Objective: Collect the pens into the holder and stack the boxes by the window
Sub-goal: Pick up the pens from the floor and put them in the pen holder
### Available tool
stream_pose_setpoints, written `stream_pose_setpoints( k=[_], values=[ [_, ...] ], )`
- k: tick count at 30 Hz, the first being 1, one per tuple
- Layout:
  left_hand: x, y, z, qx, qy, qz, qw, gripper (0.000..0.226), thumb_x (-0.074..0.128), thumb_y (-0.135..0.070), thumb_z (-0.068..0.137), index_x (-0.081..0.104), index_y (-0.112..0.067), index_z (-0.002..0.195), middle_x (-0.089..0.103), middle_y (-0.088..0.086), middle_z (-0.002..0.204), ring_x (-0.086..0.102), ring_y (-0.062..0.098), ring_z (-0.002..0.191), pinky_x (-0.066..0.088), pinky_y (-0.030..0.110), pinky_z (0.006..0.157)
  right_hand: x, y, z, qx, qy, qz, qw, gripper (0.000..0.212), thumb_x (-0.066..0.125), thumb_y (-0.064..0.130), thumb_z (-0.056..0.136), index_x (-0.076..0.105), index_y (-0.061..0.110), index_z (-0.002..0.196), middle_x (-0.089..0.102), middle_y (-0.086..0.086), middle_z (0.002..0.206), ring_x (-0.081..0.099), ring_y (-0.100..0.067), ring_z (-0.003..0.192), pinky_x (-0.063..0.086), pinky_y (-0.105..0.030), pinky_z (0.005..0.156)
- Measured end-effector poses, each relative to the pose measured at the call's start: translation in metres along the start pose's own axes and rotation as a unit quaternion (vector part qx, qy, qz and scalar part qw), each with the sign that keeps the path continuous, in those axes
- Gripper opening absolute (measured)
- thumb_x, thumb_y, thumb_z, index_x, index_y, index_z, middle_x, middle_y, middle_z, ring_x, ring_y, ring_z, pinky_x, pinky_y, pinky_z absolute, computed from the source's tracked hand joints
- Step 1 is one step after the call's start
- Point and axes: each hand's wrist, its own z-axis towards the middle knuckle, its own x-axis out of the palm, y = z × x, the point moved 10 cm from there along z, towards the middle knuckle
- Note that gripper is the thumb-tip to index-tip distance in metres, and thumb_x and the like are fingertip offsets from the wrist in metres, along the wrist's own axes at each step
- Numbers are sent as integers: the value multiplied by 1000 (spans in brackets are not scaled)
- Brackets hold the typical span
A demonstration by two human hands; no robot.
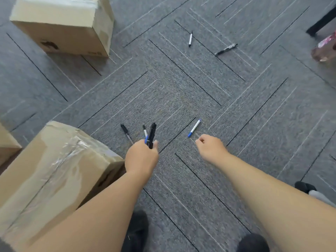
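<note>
My left hand [141, 159] is shut on a bundle of pens [150, 134] that stick up out of the fist. My right hand [211, 147] hovers with its fingers curled and nothing in it, just below a white pen with blue caps [194, 128] lying on the carpet. A black pen [125, 130] lies left of the bundle. Farther off lie a white pen with a black tip [190, 39] and a black pen [226, 49]. One taped cardboard box [54, 171] stands at my left, another cardboard box [63, 26] at the far left. No holder is in view.
Grey carpet tiles cover the floor. A third box's corner [7, 144] shows at the left edge. A pink patterned object [325, 50] and a dark furniture leg [321, 20] sit at the far right. My dark shoes [136, 233] are at the bottom.
</note>
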Motion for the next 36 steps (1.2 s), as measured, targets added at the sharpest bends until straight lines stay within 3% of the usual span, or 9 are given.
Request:
stream_pose_setpoints(
  k=[3, 8, 11, 17, 19, 22, 25, 31, 36],
  values=[
    [36, 6, 30, -23, -29, -2, 999, 40, 44, -42, 97, 61, -6, 98, 67, 14, 96, 61, 34, 94, 36, 31, 71, 17, -9, 56, -4, -7, -15, 1000, 32, 35, 26, 101, 50, 11, 124, 56, -12, 109, 55, -27, 84, 40, -30, 61],
    [67, 16, 100, -71, -90, -34, 993, 41, 44, -39, 98, 53, -9, 123, 49, 20, 125, 58, 34, 87, 46, 37, 82, 32, -18, 147, 21, -78, 35, 996, 49, 38, 34, 98, 37, 13, 142, 39, -23, 141, 44, -41, 125, 39, -44, 100],
    [65, 33, 139, -92, -130, -46, 986, 39, 43, -33, 100, 47, -13, 133, 33, 20, 132, 51, 27, 70, 45, 35, 77, 36, -18, 178, 3, -103, -7, 995, 48, 50, 34, 97, 39, 7, 135, 42, -22, 135, 51, -38, 116, 44, -43, 92],
    [62, 87, 159, -125, -128, -80, 980, 36, 53, -19, 96, 42, -11, 129, 46, 20, 125, 55, 33, 93, 44, 40, 82, 22, -20, 187, -13, -105, 0, 994, 33, 56, 0, 89, 38, 4, 117, 54, -14, 92, 51, -30, 79, 36, -31, 62],
    [61, 102, 153, -188, -153, -178, 954, 44, 60, -14, 92, 37, -7, 129, 50, 20, 126, 56, 35, 106, 45, 43, 89, 20, -18, 182, -14, -111, 17, 994, 33, 55, -2, 88, 38, 3, 116, 47, -11, 83, 47, -29, 75, 33, -31, 55],
    [71, 114, 144, -302, -127, -295, 898, 56, 62, -16, 92, 36, -2, 140, 48, 18, 141, 51, 34, 125, 44, 40, 100, 25, -15, 175, -26, -85, 4, 996, 35, 57, 4, 89, 42, 0, 119, 53, -17, 100, 53, -34, 89, 44, -36, 67],
    [73, 95, 148, -270, -78, -226, 933, 41, 53, -21, 93, 54, -3, 130, 59, 16, 131, 59, 32, 118, 52, 37, 95, 34, -17, 172, -41, -59, 2, 997, 32, 57, 7, 90, 45, 2, 119, 58, -20, 111, 54, -32, 91, 41, -33, 66],
    [78, 50, 141, -169, -139, -142, 965, 32, 52, -29, 95, 52, -4, 115, 57, 7, 95, 54, 26, 82, 43, 32, 69, 32, -8, 178, -71, -41, 22, 996, 25, 53, 7, 90, 49, 8, 115, 58, -14, 103, 56, -28, 83, 41, -30, 57],
    [101, 52, 133, -179, -130, -108, 969, 49, 66, -35, 88, 46, -4, 119, 60, 16, 116, 59, 32, 104, 46, 37, 79, 26, -4, 177, -101, -47, 54, 992, 20, 52, 5, 89, 50, 11, 108, 58, -12, 103, 50, -23, 75, 34, -26, 47]
  ],
)
